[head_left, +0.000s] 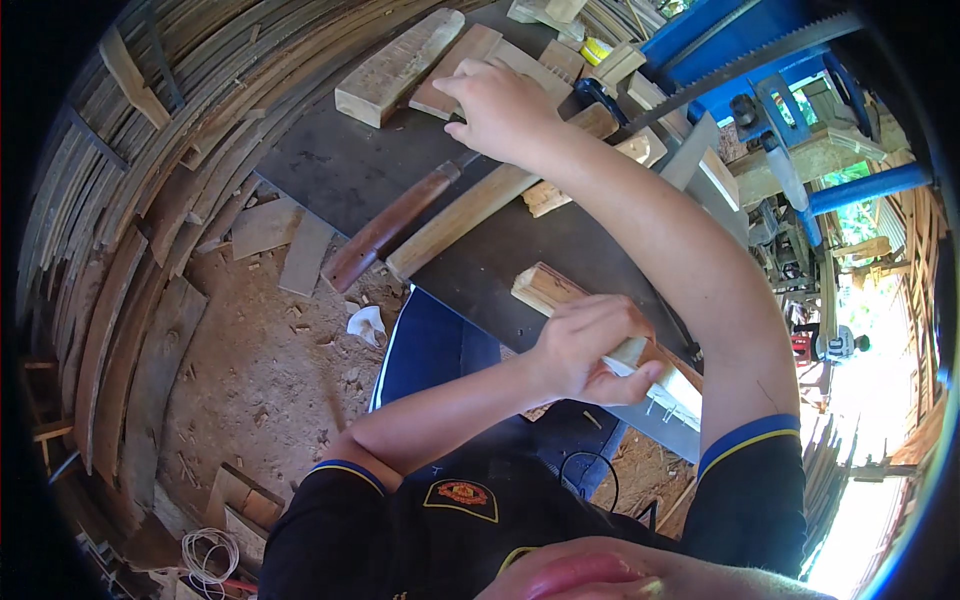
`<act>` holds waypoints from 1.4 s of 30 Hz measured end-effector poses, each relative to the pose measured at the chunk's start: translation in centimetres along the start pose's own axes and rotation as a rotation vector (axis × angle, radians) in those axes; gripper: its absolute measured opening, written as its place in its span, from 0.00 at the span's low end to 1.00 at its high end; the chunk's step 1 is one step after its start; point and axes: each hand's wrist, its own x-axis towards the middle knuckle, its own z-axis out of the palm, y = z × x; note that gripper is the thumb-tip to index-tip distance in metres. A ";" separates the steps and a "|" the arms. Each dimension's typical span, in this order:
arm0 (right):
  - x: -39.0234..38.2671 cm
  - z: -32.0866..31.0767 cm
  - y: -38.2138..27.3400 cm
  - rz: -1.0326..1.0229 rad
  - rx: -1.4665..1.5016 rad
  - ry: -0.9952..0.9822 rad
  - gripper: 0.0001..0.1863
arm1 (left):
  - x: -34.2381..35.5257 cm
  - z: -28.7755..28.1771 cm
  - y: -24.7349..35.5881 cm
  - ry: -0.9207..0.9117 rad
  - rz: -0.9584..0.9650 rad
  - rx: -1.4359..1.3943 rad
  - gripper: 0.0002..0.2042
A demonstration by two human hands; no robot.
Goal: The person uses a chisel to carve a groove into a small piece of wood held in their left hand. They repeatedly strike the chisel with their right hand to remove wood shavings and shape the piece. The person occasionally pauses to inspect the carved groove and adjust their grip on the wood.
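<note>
My left hand (598,350) wraps its fingers round a pale wooden block (675,388) near the front edge of the dark tabletop (480,250). Another end of wood (545,288) sticks out on the far side of that hand; whether it is the same piece I cannot tell. Farther off, my right hand (505,108) reaches over a flat brown board (455,70), its thumb and forefinger apart and nothing visible between them. Left of it lies a thick wooden block (398,68). A reddish-brown wooden handle (392,228) and a long pale wooden bar (465,218) rest between my hands.
A toothed saw blade (745,65) slants across the far right, beside a blue frame (720,30). Several wood offcuts crowd the table's far end. Stacked planks (200,150) line the left side. On the dirt floor (260,390) are scraps and a white object (366,325).
</note>
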 end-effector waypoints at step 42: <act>-40.5 -14.3 -5.5 0.153 1.251 0.861 0.15 | 1.8 -0.1 9.0 -0.180 0.252 0.011 0.23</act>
